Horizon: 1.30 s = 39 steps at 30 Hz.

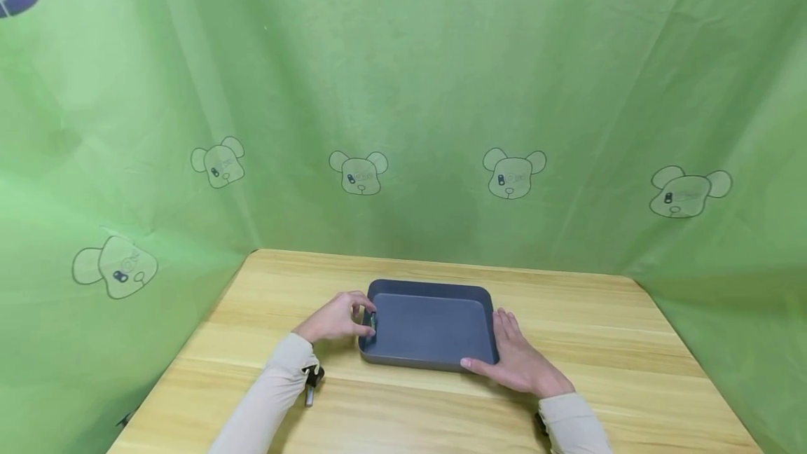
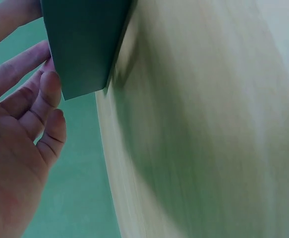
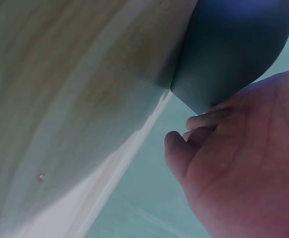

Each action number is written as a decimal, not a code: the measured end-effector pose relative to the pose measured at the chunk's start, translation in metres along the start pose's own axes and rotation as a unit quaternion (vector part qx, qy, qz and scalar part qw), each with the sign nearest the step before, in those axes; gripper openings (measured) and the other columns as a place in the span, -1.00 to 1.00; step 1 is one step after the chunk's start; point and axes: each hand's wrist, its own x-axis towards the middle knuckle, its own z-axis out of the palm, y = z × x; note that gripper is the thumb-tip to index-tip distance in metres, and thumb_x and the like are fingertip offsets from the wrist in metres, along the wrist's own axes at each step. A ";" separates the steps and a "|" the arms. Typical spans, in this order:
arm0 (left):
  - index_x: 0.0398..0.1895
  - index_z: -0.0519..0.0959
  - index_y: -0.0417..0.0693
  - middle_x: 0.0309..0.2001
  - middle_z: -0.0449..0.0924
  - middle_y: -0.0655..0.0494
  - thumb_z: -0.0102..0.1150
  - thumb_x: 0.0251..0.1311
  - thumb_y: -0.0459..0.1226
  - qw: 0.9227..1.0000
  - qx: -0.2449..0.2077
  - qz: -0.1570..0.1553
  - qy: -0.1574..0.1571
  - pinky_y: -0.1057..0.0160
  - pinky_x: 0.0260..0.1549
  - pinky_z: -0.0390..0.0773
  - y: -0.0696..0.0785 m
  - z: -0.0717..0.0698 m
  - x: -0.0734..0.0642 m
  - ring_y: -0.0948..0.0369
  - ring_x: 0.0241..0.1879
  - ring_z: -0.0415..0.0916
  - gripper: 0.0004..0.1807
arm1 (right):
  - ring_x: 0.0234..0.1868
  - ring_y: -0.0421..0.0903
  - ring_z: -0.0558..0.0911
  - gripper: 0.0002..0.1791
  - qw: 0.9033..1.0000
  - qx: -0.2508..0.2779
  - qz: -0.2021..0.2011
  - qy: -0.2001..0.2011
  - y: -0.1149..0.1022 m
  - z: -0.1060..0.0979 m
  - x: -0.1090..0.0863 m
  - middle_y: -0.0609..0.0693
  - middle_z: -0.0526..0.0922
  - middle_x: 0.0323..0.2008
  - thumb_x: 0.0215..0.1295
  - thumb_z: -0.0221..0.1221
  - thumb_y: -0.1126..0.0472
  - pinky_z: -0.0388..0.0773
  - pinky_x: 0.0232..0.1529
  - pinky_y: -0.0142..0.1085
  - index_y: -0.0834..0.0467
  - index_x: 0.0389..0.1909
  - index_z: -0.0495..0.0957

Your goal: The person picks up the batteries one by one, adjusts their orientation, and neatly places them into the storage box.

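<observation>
A dark grey rectangular tray lies flat on the wooden table. At its left end, my left hand pinches a small dark green thing between thumb and forefinger, just inside the rim; its kind is too small to tell. My right hand rests against the tray's near right corner, fingers straight along the right side and thumb on the front rim. In the left wrist view the tray's outer wall hides the pinched thing. The right wrist view shows the palm beside the tray's outer wall.
The light wooden table extends on all sides of the tray. Behind it and at both sides hangs a green curtain printed with bear heads. A black strap piece dangles at the left wrist.
</observation>
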 end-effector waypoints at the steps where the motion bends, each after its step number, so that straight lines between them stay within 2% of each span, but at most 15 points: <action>1: 0.07 0.69 -0.20 -0.11 0.67 0.11 0.57 0.01 -0.16 1.000 0.002 0.001 0.000 0.40 -0.32 0.51 0.000 0.000 0.000 0.31 -0.31 0.45 -0.46 | 0.65 0.39 -0.20 0.42 1.000 0.000 0.000 -0.001 0.000 0.000 0.000 0.42 -0.26 0.64 0.21 0.14 -0.56 0.00 0.59 0.28 0.46 0.59 -0.26; 4: 0.07 0.68 -0.22 -0.11 0.67 0.09 0.57 0.00 -0.17 1.000 0.001 0.002 -0.004 0.40 -0.32 0.53 0.001 0.000 0.001 0.29 -0.31 0.47 -0.45 | 0.66 0.38 -0.22 0.43 1.000 0.002 0.003 -0.004 0.001 0.001 0.000 0.41 -0.28 0.64 0.21 0.14 -0.55 -0.02 0.60 0.27 0.44 0.60 -0.28; 9: 0.08 0.69 -0.21 -0.03 0.68 0.07 0.57 0.02 -0.17 1.000 0.020 0.003 -0.011 0.36 -0.22 0.58 0.004 0.001 0.003 0.26 -0.25 0.51 -0.46 | 0.66 0.39 -0.24 0.43 1.000 0.008 0.003 -0.003 0.001 0.001 0.000 0.41 -0.30 0.64 0.21 0.16 -0.54 -0.03 0.59 0.30 0.44 0.60 -0.29; 13: 0.08 0.69 -0.17 0.02 0.70 0.06 0.56 0.03 -0.16 0.999 0.049 0.007 -0.010 0.20 0.01 0.64 0.002 0.003 0.005 0.21 -0.11 0.59 -0.47 | 0.66 0.37 -0.24 0.44 1.000 0.008 0.008 -0.005 0.001 0.002 0.000 0.39 -0.30 0.65 0.20 0.15 -0.55 -0.01 0.59 0.29 0.43 0.61 -0.30; 18: 0.08 0.70 -0.15 0.05 0.70 0.06 0.54 0.03 -0.13 0.996 0.087 0.004 -0.007 0.01 0.24 0.60 0.003 0.005 0.006 0.09 0.08 0.64 -0.48 | 0.66 0.37 -0.23 0.43 1.000 0.007 0.007 -0.007 0.001 0.001 -0.001 0.40 -0.29 0.65 0.21 0.15 -0.55 0.01 0.59 0.29 0.43 0.60 -0.29; 22: 0.06 0.70 -0.14 0.04 0.71 0.05 0.53 0.03 -0.12 0.991 0.131 0.005 -0.012 0.03 0.20 0.63 0.007 0.004 0.008 0.09 0.05 0.66 -0.48 | 0.66 0.38 -0.23 0.43 1.000 0.006 0.006 -0.009 0.000 0.000 -0.001 0.40 -0.29 0.65 0.21 0.15 -0.54 0.01 0.58 0.30 0.43 0.60 -0.30; 27: 0.02 0.73 -0.09 -0.01 0.72 0.08 0.54 0.01 -0.09 0.981 0.191 0.012 -0.022 0.10 0.10 0.68 0.008 0.005 0.011 0.14 -0.03 0.68 -0.51 | 0.67 0.36 -0.23 0.43 1.000 0.003 0.010 -0.009 0.000 0.001 0.000 0.37 -0.31 0.65 0.20 0.13 -0.57 0.03 0.58 0.29 0.41 0.61 -0.30; 32: -0.02 0.74 -0.07 -0.08 0.70 0.11 0.54 0.00 -0.09 0.976 0.215 0.014 -0.030 0.12 0.05 0.70 0.009 0.007 0.014 0.17 -0.09 0.67 -0.54 | 0.67 0.36 -0.23 0.44 1.000 0.005 0.012 -0.007 0.001 0.001 0.000 0.37 -0.31 0.65 0.20 0.13 -0.57 0.04 0.57 0.31 0.42 0.61 -0.30; 39: -0.04 0.75 -0.10 -0.11 0.70 0.09 0.55 -0.01 -0.11 0.976 0.215 0.014 -0.036 0.11 0.02 0.70 0.013 0.006 0.015 0.15 -0.11 0.67 -0.55 | 0.67 0.36 -0.25 0.43 1.000 0.006 0.010 -0.009 0.000 0.001 -0.001 0.37 -0.33 0.65 0.21 0.14 -0.56 0.01 0.58 0.31 0.41 0.61 -0.31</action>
